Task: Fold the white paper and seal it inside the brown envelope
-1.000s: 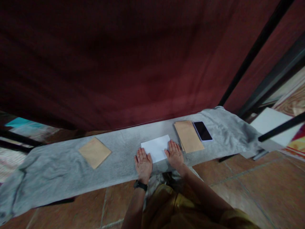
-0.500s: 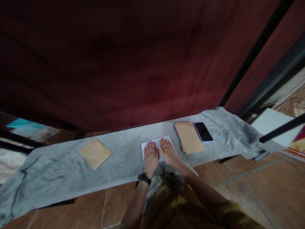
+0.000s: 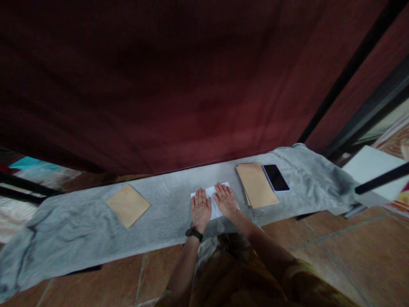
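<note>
A sheet of white paper (image 3: 216, 211) lies on the grey cloth beneath both palms. My left hand (image 3: 201, 209), with a black band on its wrist, rests flat on the paper's left part, fingers stretched forward. On the right part, my right hand (image 3: 226, 200) is pressed down flat, its fingers pointing away from me. A narrow strip of paper shows between the two hands. Both hands hide much of the sheet, so I cannot tell whether it is folded.
Brown envelopes (image 3: 259, 187) lie stacked to the right, beside a dark-screened phone (image 3: 276, 178). Another brown envelope (image 3: 128, 206) lies to the left. The grey cloth (image 3: 169, 209) covers a narrow bench, with a dark red curtain (image 3: 198, 106) behind and black poles (image 3: 348, 76) at the sides.
My hands have moved slightly apart, widening the gap between the thumbs. They remain flat on the paper. The view has shifted a little; the envelopes and phone lie as before.
</note>
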